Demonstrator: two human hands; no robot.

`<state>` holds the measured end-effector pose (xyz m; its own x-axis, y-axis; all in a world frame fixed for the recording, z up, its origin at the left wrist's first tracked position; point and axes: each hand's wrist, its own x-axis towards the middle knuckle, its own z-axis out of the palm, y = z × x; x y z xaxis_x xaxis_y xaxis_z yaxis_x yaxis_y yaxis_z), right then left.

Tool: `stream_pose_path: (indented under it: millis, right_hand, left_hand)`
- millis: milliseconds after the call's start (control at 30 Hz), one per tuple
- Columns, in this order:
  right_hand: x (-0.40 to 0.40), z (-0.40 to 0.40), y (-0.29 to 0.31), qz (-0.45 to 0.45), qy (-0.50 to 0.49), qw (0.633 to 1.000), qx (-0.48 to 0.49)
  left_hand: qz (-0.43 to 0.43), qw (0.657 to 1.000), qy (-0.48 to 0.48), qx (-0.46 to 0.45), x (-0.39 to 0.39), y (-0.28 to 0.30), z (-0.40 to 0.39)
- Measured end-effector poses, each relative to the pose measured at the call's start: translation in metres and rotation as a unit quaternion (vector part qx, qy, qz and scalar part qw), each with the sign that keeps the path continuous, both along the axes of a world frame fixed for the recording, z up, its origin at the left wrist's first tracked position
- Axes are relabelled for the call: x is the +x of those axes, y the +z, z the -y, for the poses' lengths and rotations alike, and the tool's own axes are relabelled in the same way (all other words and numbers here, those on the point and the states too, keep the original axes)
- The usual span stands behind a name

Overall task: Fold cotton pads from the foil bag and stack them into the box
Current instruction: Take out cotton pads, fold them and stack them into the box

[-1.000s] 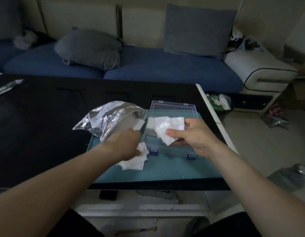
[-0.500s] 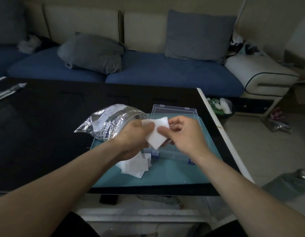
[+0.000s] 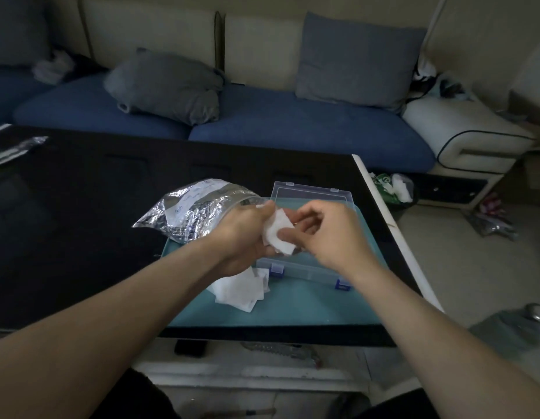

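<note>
Two hands (image 3: 296,234), one white pad (image 3: 278,232) — creased

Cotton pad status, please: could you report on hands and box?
Left hand and right hand both pinching one cotton pad, mid-fold. Clear box open beneath. Nothing in the way.

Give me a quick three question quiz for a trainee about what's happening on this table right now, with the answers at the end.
1. True or false: both hands hold the same cotton pad.
2. Which lies nearest the person? A) foil bag B) loose pads C) plastic box
3. Fill in: the box's clear lid is ____.

Key:
1. True; the left hand and right hand pinch it above the box.
2. B; they lie on the teal mat, in front of the box.
3. Open, lying flat behind the box.
</note>
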<state>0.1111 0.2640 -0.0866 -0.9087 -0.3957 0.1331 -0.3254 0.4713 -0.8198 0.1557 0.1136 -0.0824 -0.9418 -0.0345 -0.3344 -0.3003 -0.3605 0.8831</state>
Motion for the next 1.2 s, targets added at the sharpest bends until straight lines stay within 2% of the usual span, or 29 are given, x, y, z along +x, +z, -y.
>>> stream_pose_path:
  millis: [133,233,300,367,500,667,833,967,1067,1133,1200]
  right_hand:
    - [-0.003,0.005,0.001,-0.076,0.011,0.992,0.100]
    - [0.001,0.003,0.005,-0.110,0.017,0.991,0.074]
    - [0.000,0.000,0.009,-0.102,0.005,0.993,0.052]
    - [-0.004,-0.005,0.009,-0.059,0.000,0.998,0.033]
    - [-0.007,-0.010,0.004,0.083,0.028,0.995,-0.052]
    - [-0.003,-0.003,0.006,0.223,0.006,0.948,-0.228]
    - [0.000,0.000,-0.002,0.200,-0.019,0.974,-0.105]
    - [-0.004,0.001,-0.005,0.146,-0.062,0.985,-0.069]
    - [-0.008,0.001,-0.008,0.146,-0.087,0.984,-0.053]
    - [-0.010,0.000,-0.006,0.156,-0.070,0.982,-0.080]
    - [-0.011,-0.001,-0.004,0.146,-0.055,0.981,-0.119]
  left_hand:
    - [0.032,0.997,0.039,0.059,-0.004,0.001,0.007]
    - [0.045,0.995,0.064,0.065,-0.003,0.002,0.008]
    - [0.047,0.993,0.084,0.072,-0.002,0.003,0.008]
    - [0.046,0.993,0.093,0.050,-0.003,0.003,0.010]
    - [0.028,0.997,0.071,-0.019,-0.004,0.000,0.010]
    - [0.003,0.989,0.083,-0.126,-0.004,-0.008,0.000]
    - [-0.017,0.980,0.125,-0.156,-0.003,-0.009,-0.007]
    - [0.013,0.989,0.100,-0.108,-0.006,-0.004,-0.014]
    - [0.015,0.999,0.028,-0.040,-0.009,-0.001,-0.012]
    - [-0.035,0.996,-0.043,-0.065,-0.006,-0.002,-0.009]
    - [-0.069,0.988,-0.071,-0.115,-0.003,-0.005,-0.005]
